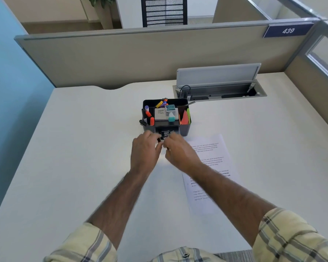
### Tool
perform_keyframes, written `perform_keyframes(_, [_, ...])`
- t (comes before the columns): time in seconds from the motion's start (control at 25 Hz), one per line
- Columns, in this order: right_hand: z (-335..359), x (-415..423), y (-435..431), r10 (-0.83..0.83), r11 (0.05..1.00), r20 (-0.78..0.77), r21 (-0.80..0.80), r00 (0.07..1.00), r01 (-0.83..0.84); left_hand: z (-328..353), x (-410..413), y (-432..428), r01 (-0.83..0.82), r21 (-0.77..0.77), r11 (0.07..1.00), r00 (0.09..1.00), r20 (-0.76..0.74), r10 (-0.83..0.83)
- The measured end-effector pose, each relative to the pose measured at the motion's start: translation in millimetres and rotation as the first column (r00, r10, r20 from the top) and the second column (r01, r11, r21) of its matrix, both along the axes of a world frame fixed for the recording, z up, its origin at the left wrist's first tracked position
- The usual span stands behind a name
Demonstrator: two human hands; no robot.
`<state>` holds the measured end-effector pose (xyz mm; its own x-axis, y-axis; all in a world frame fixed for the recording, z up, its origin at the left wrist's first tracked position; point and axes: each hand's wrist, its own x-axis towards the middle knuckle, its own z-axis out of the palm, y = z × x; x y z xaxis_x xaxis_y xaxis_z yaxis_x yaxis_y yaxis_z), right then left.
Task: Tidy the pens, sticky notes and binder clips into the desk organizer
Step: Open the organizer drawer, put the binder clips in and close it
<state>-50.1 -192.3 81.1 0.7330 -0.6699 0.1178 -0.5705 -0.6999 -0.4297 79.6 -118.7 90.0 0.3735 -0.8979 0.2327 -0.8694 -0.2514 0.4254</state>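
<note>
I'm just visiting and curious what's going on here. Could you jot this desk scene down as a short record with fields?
place: white desk in an office cubicle
organizer: black, holding markers and sticky notes
front drawer: open, binder clips inside
left hand: at the drawer, blurred
right hand: at the drawer, blurred
beside the organizer: printed sheet under the right forearm

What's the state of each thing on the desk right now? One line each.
desk organizer: upright, front drawer open
binder clips: in the open drawer
pens: standing in the back compartment
sticky notes: tucked in the right compartment
left hand: at the drawer front, grip unclear
right hand: at the drawer front, grip unclear
printed sheet: flat on the desk
cable hatch: lid up
</note>
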Motion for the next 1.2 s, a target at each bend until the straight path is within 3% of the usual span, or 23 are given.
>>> perform_keyframes(0.36, [18.2,9.2,-59.9,-0.062,0.998,-0.044,-0.029,0.997,0.061,15.6,0.9,-43.4,0.091,0.054,0.994,0.996,0.014,-0.092])
perform_keyframes(0.6, [15.0,0.4,-47.6,-0.167,0.986,0.160,0.028,0.973,0.164,-8.8,19.0,3.5,-0.002,0.053,0.999,0.999,-0.042,0.004])
perform_keyframes(0.72, [6.7,3.8,-22.6,-0.058,0.998,0.168,0.001,0.984,0.059,-31.0,41.5,59.4,-0.148,0.091,0.985,0.978,-0.133,0.159])
perform_keyframes(0.88, [-22.0,21.0,14.4,0.112,0.981,-0.076,0.170,0.991,-0.098,-59.8,58.1,136.3,-0.274,0.216,0.937,0.933,-0.175,0.314])
perform_keyframes(1.04, [-41.2,44.0,45.7,0.307,0.935,-0.246,0.257,0.919,-0.243,-69.5,55.3,165.1,-0.289,0.278,0.916,0.913,-0.208,0.351])
perform_keyframes(1.2, [-50.3,63.8,70.5,0.479,0.878,-0.307,0.173,0.823,-0.446,-70.2,49.0,163.2,-0.267,0.312,0.912,0.917,-0.208,0.340])
